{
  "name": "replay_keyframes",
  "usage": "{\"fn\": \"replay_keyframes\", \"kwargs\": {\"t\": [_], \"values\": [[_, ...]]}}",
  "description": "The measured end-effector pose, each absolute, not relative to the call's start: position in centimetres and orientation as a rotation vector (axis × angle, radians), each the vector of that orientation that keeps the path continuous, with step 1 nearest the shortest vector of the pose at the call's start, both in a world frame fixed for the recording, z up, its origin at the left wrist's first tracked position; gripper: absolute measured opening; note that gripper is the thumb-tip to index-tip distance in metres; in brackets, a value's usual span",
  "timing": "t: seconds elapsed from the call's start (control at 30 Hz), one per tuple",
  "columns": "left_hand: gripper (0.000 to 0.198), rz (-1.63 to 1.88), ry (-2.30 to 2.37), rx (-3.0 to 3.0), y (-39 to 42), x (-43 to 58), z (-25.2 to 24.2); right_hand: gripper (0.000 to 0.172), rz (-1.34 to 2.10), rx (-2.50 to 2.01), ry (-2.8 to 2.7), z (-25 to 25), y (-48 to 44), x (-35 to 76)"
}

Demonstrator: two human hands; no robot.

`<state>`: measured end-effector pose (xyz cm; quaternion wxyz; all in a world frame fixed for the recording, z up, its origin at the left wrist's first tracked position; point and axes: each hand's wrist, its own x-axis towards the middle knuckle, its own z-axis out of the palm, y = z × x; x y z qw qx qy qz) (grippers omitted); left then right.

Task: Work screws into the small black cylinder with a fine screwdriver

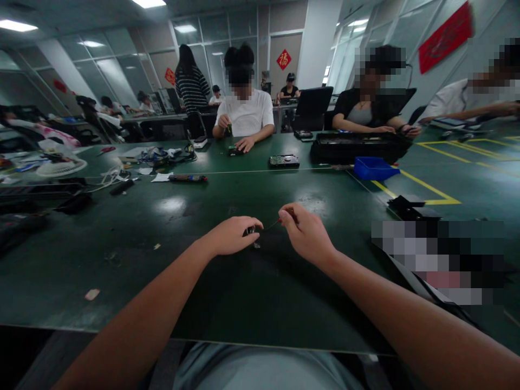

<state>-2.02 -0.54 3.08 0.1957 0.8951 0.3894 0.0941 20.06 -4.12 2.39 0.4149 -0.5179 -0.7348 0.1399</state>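
My left hand [232, 236] is over the green tabletop, its fingers curled around a small dark part [248, 231] with a shiny curved edge. Most of that part is hidden, so its kind does not show. In my right hand [304, 230], the fingers are closed on a thin screwdriver [279, 220] with a reddish collar. Its slim shaft points left and toward the gap between my left thumb and fingers. I cannot tell whether the tip touches the part. Just below the left fingertips a small shiny bit [257, 245] shows.
Beyond my hands lie a hard drive [284, 160], a blue bin [374, 168] and a dark cylindrical tool [188, 178]. Cables and a white fan guard [60, 167] are at the left. Across the table a person in white [245, 111] works on a small device.
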Motion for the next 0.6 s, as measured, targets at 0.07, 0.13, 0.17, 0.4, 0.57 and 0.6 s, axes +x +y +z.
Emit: {"fn": "replay_keyframes", "kwargs": {"t": [0.07,0.13,0.17,0.4,0.57,0.6], "values": [[0.039,0.14,1.077,2.512,-0.61,-2.14,3.15,0.02,0.363,-1.297,-1.845,2.38,-4.13,20.05],[0.044,0.046,1.06,2.506,-0.67,-2.21,3.11,0.021,0.371,-1.297,-1.848,2.42,-4.17,20.02],[0.044,0.02,1.05,2.506,-0.68,-2.23,3.07,0.021,0.374,-1.301,-1.848,2.45,-4.2,20.01],[0.03,0.008,0.97,2.516,-0.62,-2.23,2.78,0.021,0.39,-1.326,-1.853,2.67,-4.32,19.94],[0.024,0.068,0.968,2.453,-0.71,-2.24,2.73,0.021,0.407,-1.324,-1.855,2.67,-4.23,19.87],[0.023,0.085,0.969,2.432,-0.69,-2.28,2.73,0.021,0.407,-1.326,-1.855,2.68,-4.21,19.88]]}}
